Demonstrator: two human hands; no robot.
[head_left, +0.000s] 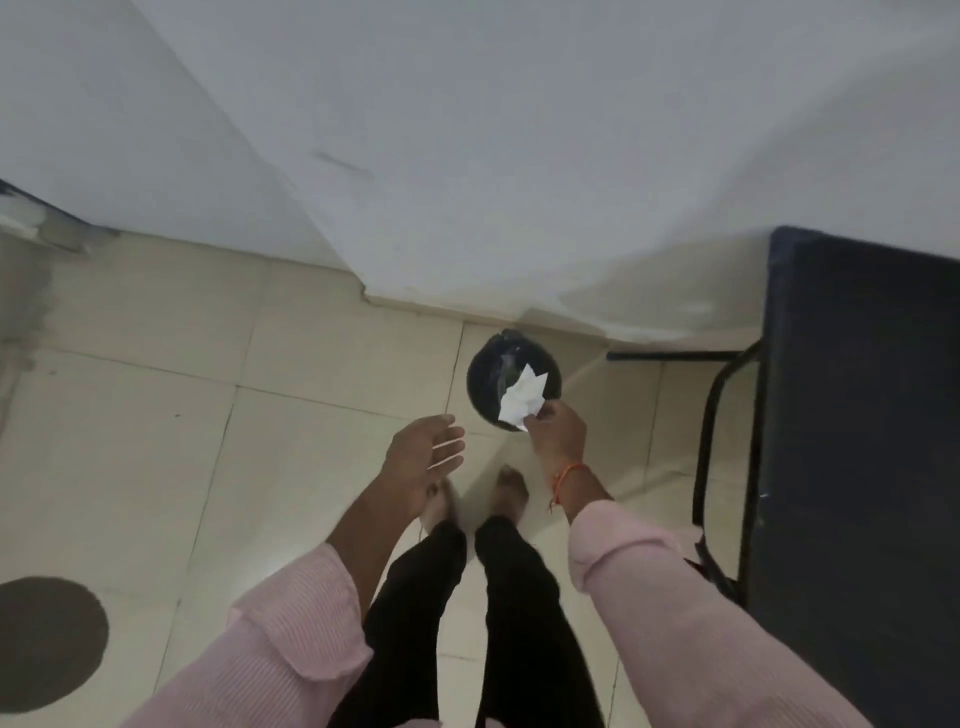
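**Paper held over the bin**

A crumpled white paper is pinched by the right hand, the fingertips being curled onto its lower right edge. The paper sticks out up and to the left of that hand, so that most of it is seen against the dark mouth of the bin. Whether the paper touches the bin's rim cannot be told from this view; it is gripped at one edge only, and the rest of it spreads free in ragged points.

The left hand is held apart from the paper, to its left and a little lower. Its fingers are stretched out and relaxed, and nothing is held in it. A gap of bare floor is seen between the two hands.

The bin is a small round dark one, set on the pale tiled floor close to the foot of the white wall. A dark desk is seen at the right, with a black tube frame beneath its near edge; the bin lies to the left of that frame, near it but apart.

An orange thread is worn round the right wrist. Both arms are covered by pink sleeves, and black trousers and the feet are seen below the hands. A dark round patch is seen on the floor at the lower left.
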